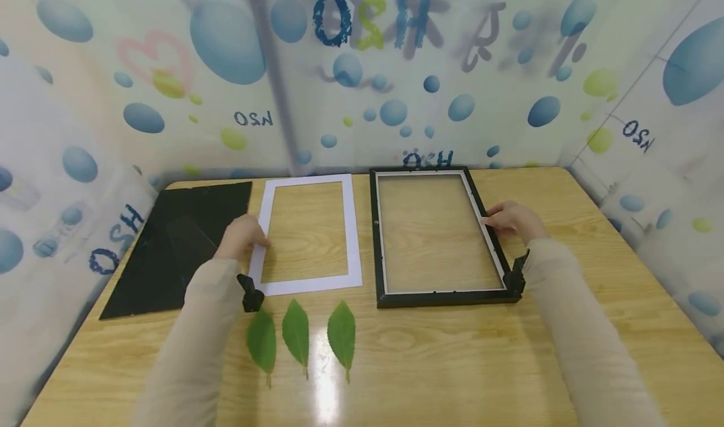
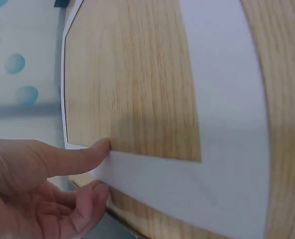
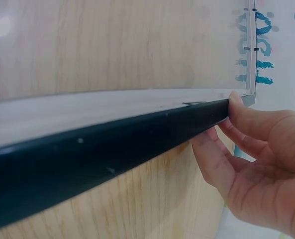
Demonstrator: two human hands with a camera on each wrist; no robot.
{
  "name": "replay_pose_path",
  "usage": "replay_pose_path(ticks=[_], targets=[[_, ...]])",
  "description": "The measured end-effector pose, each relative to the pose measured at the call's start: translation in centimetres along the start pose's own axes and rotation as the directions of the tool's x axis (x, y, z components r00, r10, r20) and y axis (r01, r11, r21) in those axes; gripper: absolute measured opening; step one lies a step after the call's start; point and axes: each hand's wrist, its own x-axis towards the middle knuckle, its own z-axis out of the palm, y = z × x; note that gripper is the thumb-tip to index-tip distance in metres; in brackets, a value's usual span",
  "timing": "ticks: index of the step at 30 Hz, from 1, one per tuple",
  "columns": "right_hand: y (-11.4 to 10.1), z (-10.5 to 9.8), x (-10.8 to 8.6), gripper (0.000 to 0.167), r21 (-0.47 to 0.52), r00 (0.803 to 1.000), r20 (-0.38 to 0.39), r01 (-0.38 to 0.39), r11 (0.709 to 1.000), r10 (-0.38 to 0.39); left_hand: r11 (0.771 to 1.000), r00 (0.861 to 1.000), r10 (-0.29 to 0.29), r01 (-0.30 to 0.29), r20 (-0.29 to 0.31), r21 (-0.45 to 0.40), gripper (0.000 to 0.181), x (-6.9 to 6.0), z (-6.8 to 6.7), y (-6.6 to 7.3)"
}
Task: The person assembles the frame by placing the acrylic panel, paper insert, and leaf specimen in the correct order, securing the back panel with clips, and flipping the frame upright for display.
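Note:
My left hand [image 1: 242,237] pinches the left strip of a white picture mat [image 1: 353,244]. In the left wrist view the thumb lies at the strip's inner edge and curled fingers at its outer edge. To the right of the mat, a black picture frame [image 1: 447,299] with a pale inner lip lies flat; the table shows through its middle. My right hand [image 1: 517,221] grips the frame's right side. The right wrist view shows the thumb on top of the black bar [image 3: 107,139] and the fingers against its outer side.
A black backing board [image 1: 181,244] lies at the left, partly behind my left arm. Three green leaves [image 1: 262,342] lie in a row in front of the mat. Walls [image 1: 396,100] printed with blue drops border the wooden table [image 1: 452,364] behind and at both sides.

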Motion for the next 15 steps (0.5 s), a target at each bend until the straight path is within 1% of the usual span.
replay_pose_path(ticks=[1,3,4,5,6,7,8,11,13,14,15], targets=[[1.0,-0.5,1.4,0.062,0.014,1.000,0.008,0.004,1.000,-0.004,1.000,1.000,-0.014,0.014,0.013,-0.003,0.029,0.1,-0.1,0.0],[3.9,-2.0,5.4,0.060,0.045,0.999,0.035,0.027,0.999,-0.028,0.999,0.998,-0.038,0.038,0.043,-0.004,0.025,0.3,-0.3,0.2],[4.8,-2.4,6.6,0.057,0.052,0.999,0.037,0.033,0.998,-0.035,0.999,0.997,-0.044,0.044,0.058,-0.002,0.024,0.4,-0.4,0.2],[6.3,-2.9,8.8,0.056,0.062,0.999,0.029,0.041,0.997,-0.043,0.999,0.996,-0.050,0.050,0.072,0.003,0.023,0.5,-0.4,0.3],[7.3,-3.3,10.3,0.056,0.062,0.998,0.027,0.046,0.997,-0.048,0.999,0.995,-0.053,0.052,0.086,0.009,0.023,0.6,-0.5,0.3],[7.3,-3.3,10.4,0.057,0.052,0.999,0.016,0.027,0.998,-0.027,0.998,0.994,-0.059,0.059,0.097,0.008,0.023,0.8,-0.5,0.3],[7.7,-3.5,10.8,0.055,0.058,0.999,0.026,0.039,0.998,-0.041,0.998,0.992,-0.061,0.061,0.106,0.003,0.024,0.8,-0.6,0.3],[4.9,-2.1,7.1,0.061,0.033,1.000,-0.006,0.004,0.999,-0.003,0.997,0.990,-0.068,0.073,0.122,-0.036,0.025,1.0,-0.5,0.0],[1.4,-0.6,2.0,0.059,0.003,1.000,-0.010,-0.012,1.000,0.012,0.994,0.990,-0.073,0.082,0.122,-0.069,0.026,1.0,-0.4,-0.2],[0.1,0.0,0.1,0.058,-0.007,1.000,-0.017,-0.007,1.000,0.007,0.994,0.990,-0.070,0.080,0.122,-0.081,0.027,1.0,-0.4,-0.4],[-1.3,0.8,-1.9,0.057,-0.029,0.999,-0.036,-0.022,0.999,0.021,0.993,0.991,-0.066,0.077,0.117,-0.090,0.028,0.9,-0.4,-0.6]])
